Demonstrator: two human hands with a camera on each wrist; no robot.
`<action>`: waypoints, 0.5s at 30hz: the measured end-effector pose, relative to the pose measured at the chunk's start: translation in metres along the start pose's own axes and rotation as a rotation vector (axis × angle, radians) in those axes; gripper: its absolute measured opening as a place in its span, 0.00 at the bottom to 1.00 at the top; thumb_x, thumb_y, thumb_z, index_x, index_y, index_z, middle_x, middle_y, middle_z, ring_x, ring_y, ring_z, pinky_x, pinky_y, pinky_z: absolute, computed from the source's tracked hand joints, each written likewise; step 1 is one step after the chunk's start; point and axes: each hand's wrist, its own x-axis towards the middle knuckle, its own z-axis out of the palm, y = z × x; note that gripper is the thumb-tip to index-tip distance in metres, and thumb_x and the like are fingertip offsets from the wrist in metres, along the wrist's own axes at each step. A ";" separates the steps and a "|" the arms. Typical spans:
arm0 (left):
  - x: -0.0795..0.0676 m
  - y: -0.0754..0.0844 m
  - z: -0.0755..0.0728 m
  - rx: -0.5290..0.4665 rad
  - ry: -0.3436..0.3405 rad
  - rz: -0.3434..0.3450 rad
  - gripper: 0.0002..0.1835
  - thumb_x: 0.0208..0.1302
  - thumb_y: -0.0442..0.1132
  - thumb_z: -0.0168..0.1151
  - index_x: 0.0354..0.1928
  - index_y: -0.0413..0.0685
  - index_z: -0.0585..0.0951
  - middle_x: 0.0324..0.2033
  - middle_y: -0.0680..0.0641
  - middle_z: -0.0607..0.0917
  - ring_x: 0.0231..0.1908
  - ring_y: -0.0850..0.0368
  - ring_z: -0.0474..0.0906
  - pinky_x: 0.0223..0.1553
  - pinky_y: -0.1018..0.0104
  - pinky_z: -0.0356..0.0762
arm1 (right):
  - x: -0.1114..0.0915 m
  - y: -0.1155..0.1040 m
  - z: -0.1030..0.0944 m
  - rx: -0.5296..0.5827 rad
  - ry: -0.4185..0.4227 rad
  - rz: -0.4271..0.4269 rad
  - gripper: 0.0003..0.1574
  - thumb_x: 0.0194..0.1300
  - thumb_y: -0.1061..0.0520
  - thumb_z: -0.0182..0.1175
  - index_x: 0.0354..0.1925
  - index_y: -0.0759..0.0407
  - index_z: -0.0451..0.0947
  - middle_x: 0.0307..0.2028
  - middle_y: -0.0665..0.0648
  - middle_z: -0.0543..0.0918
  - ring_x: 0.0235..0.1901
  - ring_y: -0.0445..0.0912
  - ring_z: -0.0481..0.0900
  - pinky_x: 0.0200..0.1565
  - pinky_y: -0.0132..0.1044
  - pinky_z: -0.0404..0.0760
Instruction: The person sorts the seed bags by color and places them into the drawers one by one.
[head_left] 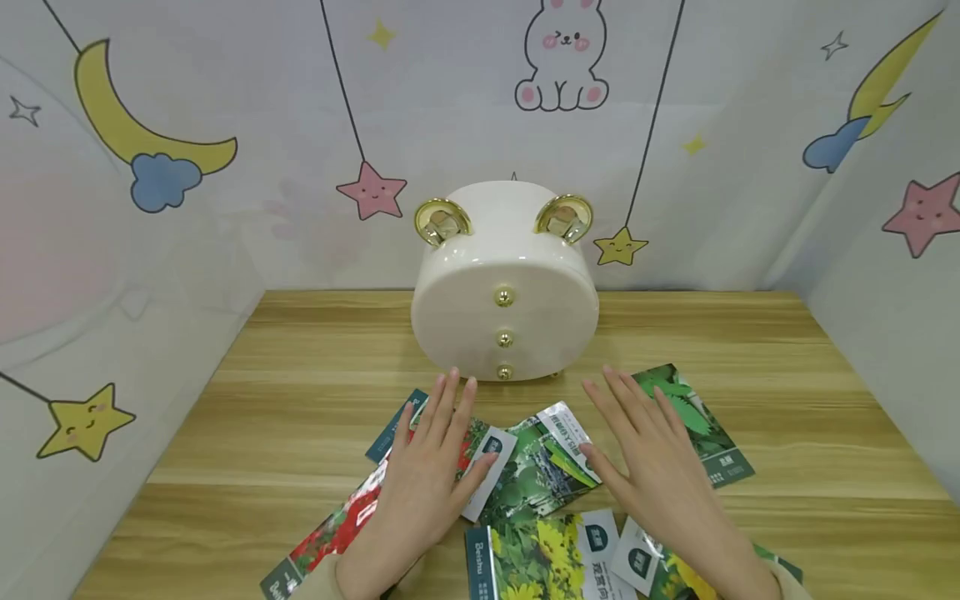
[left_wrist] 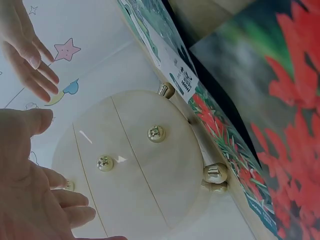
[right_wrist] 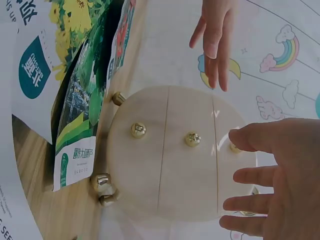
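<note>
In the head view my left hand point(head_left: 427, 467) hovers with straight fingers over the seed packets on the left, one of them showing red flowers point(head_left: 352, 517). On the other side my right hand point(head_left: 660, 467) is held flat and spread, near a packet with green leaves point(head_left: 697, 425). Neither hand holds anything. Between them lies a green vegetable packet point(head_left: 536, 467), and nearer me a yellow-flower packet point(head_left: 540, 558). Both wrist views show the hands apart, in front of a round white drawer box point(left_wrist: 130, 165) with gold knobs.
The white box point(head_left: 502, 325) stands at the back of the wooden table point(head_left: 315, 350), with two gold ear-like parts point(head_left: 442, 221) on top. Another packet point(head_left: 637, 558) lies partly under the right forearm. A printed cloth point(head_left: 270, 125) with stars and moons surrounds the table.
</note>
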 end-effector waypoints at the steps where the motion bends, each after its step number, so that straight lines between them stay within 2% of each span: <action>1: 0.000 0.000 0.000 -0.001 0.006 0.000 0.45 0.61 0.63 0.48 0.72 0.58 0.40 0.72 0.54 0.40 0.72 0.57 0.41 0.68 0.43 0.50 | 0.001 0.000 0.000 0.005 0.011 -0.004 0.43 0.61 0.41 0.56 0.69 0.43 0.50 0.70 0.55 0.55 0.69 0.53 0.52 0.71 0.53 0.43; 5: 0.001 0.000 0.000 -0.022 0.035 0.011 0.45 0.60 0.61 0.52 0.72 0.57 0.43 0.72 0.54 0.41 0.72 0.55 0.44 0.67 0.43 0.51 | 0.005 -0.001 0.001 0.006 0.043 -0.016 0.43 0.59 0.42 0.57 0.69 0.44 0.52 0.69 0.56 0.57 0.68 0.54 0.55 0.69 0.55 0.49; 9: 0.003 0.001 0.000 -0.041 0.056 0.027 0.46 0.59 0.60 0.54 0.72 0.56 0.43 0.72 0.52 0.43 0.71 0.53 0.46 0.66 0.41 0.53 | 0.007 -0.002 0.001 0.002 0.071 -0.028 0.43 0.60 0.43 0.57 0.69 0.45 0.52 0.69 0.55 0.58 0.67 0.53 0.57 0.68 0.54 0.51; 15: 0.005 0.000 -0.004 -0.046 0.071 0.023 0.45 0.60 0.59 0.53 0.72 0.56 0.42 0.72 0.50 0.47 0.72 0.55 0.44 0.65 0.42 0.55 | 0.013 -0.004 0.000 0.035 0.150 -0.077 0.41 0.58 0.46 0.58 0.68 0.47 0.56 0.67 0.56 0.61 0.65 0.53 0.60 0.64 0.56 0.59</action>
